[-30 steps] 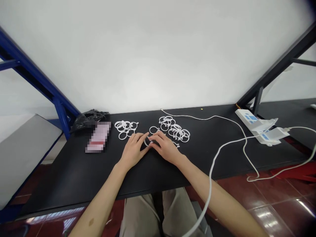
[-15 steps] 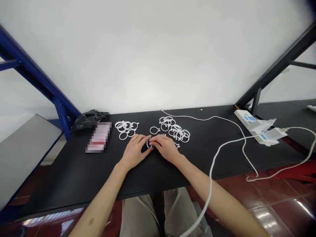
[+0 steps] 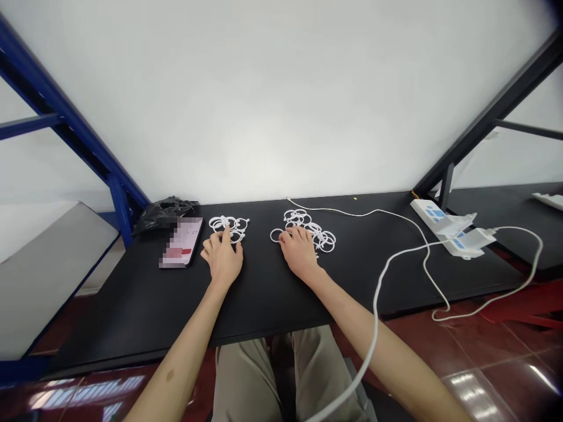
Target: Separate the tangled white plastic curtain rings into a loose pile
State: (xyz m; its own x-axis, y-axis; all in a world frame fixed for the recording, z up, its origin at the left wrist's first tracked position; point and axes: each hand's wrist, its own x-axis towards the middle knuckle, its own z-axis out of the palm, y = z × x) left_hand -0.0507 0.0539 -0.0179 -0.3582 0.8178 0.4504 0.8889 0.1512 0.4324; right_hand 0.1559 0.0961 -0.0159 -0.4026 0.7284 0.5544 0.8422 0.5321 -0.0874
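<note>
My left hand reaches over the near edge of a small group of white curtain rings, its fingers spread. Part of that group is hidden under the fingertips. With thumb and fingertips together, my right hand pinches the right edge of a single curtain ring, which lies flat on the black table. Just beyond and to the right of this hand is a larger heap of overlapping white rings, each with a small knob or eyelet. My right hand covers some of them.
A phone and a black plastic bag lie at the left. A white cable hangs across the right side, over my right forearm. At the right are an opened white-and-blue box and a dark frame post.
My hands have parted. The left moved left to the smaller ring group and spread its fingers; the ring between the hands is gone from there. The right now grips the single ring.
</note>
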